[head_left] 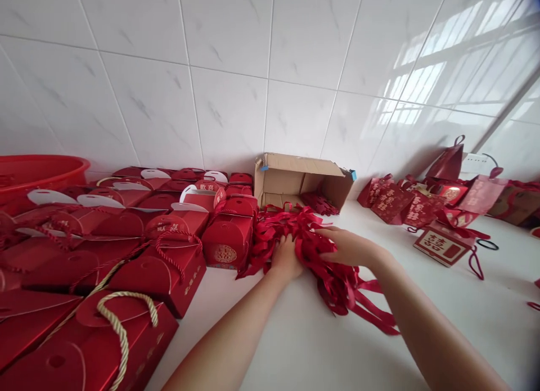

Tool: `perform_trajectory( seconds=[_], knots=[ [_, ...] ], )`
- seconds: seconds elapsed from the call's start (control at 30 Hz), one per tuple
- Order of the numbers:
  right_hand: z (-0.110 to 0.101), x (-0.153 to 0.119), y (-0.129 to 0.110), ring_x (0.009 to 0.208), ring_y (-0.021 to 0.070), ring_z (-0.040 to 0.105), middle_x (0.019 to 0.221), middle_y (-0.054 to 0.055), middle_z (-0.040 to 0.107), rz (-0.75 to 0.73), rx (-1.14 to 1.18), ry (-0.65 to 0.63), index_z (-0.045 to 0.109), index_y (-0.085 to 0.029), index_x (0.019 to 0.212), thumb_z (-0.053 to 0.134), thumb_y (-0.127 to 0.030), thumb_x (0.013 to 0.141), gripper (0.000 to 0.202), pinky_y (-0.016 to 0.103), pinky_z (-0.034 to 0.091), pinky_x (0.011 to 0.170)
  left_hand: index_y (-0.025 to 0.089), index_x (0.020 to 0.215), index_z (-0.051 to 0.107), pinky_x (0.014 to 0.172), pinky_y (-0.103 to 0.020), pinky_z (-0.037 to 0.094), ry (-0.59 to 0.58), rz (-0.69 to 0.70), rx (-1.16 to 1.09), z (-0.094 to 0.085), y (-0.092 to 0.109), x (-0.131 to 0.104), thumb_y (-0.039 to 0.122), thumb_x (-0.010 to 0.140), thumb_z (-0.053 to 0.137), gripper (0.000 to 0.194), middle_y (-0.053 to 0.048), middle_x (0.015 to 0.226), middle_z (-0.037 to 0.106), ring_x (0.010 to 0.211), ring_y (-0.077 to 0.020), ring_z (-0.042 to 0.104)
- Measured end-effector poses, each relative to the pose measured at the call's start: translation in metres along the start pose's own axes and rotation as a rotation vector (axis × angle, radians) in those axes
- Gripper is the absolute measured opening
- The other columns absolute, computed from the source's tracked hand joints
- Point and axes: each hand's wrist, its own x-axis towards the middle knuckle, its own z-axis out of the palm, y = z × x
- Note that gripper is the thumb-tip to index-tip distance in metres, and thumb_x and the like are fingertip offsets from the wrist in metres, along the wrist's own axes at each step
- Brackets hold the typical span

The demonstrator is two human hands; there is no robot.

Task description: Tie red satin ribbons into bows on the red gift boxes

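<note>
A tangled heap of red ribbons (337, 284) lies on the white tabletop in front of me. My left hand (288, 259) is sunk into the left part of the heap, its fingers curled on the ribbons and partly covered by them. On the right side, my right hand (352, 246) has its fingers and thumb around a bunch of ribbons. Loose ribbon ends trail toward my right forearm. Just behind the heap, a cardboard box (304, 165) rests on its side, opening toward me, with more dark red ribbons (320, 204) inside.
Rows of red gift boxes (228, 242) with rope handles fill the left side, one with a gold rope (122, 329). A red plastic basin (46, 171) stands behind them at far left. Small red gift bags (390, 202) and a box with a handle (442, 243) sit at right. A tiled wall (228, 109) closes the back.
</note>
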Motion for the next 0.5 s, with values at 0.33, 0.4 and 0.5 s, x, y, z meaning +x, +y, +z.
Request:
perform_trajectory(
  seconds=[0.33,0.4,0.5],
  knots=[
    [0.018,-0.027,0.019,0.046,0.0203,0.061,0.060,-0.002,0.062,0.398,0.484,-0.218,0.044,-0.027,0.131,0.077,-0.057,0.056,0.087,0.037,0.052,0.056,0.020,0.096,0.062,0.106,-0.040,0.032,0.053,-0.104,-0.564,-0.002,0.003,0.008,0.021,0.076,0.056,0.021,-0.010,0.117,0.061,0.118,-0.0285,0.048],
    [0.038,-0.014,0.015,0.062,0.0214,0.068,0.077,0.003,0.068,0.360,0.934,-0.269,0.046,-0.024,0.125,0.065,-0.064,0.067,0.073,0.039,0.055,0.067,0.019,0.099,0.059,0.102,-0.038,0.037,0.061,-0.170,-0.744,0.000,0.008,0.008,0.025,0.080,0.052,0.021,-0.010,0.116,0.062,0.115,-0.0256,0.052],
    [0.058,0.000,0.008,0.075,0.0206,0.070,0.091,0.007,0.069,0.328,1.369,-0.331,0.048,-0.023,0.119,0.047,-0.068,0.080,0.059,0.039,0.055,0.076,0.015,0.101,0.057,0.088,-0.039,0.050,-0.011,-0.287,-1.015,0.002,0.014,0.005,0.033,0.087,0.040,0.028,-0.011,0.104,0.067,0.101,-0.0239,0.062]
  ],
)
